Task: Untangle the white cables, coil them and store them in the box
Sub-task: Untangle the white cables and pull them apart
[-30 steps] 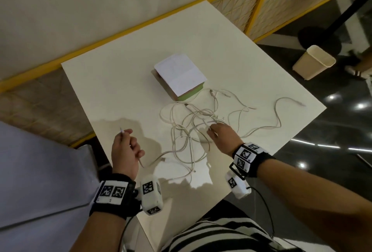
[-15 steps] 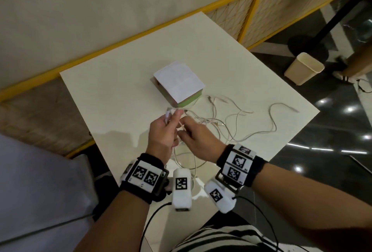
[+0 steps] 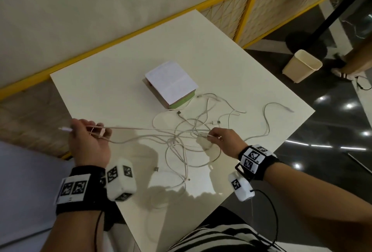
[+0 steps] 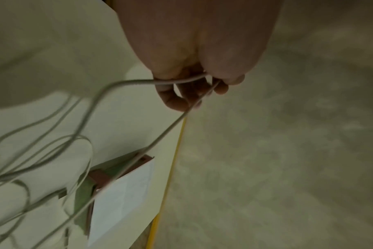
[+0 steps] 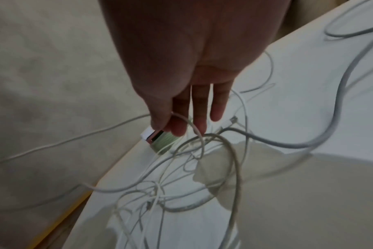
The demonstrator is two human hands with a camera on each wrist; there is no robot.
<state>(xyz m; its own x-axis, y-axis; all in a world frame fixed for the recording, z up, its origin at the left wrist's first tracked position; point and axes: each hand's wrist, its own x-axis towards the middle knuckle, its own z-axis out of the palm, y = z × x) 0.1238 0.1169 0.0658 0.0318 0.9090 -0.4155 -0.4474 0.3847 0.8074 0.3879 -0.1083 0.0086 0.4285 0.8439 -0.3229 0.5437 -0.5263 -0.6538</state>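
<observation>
No legible text, brand, number or sign found in any view. Wristbands carry black-and-white square code markers, as do the white camera housings beside them; these are machine patterns, not readable characters. The box has a white lid with faint grey rows that may be print, too small and blurred to read in the head view, and equally unreadable in the left wrist view. In the right wrist view only a corner of the box shows, with no marking. Bin unmarked on its visible faces
</observation>
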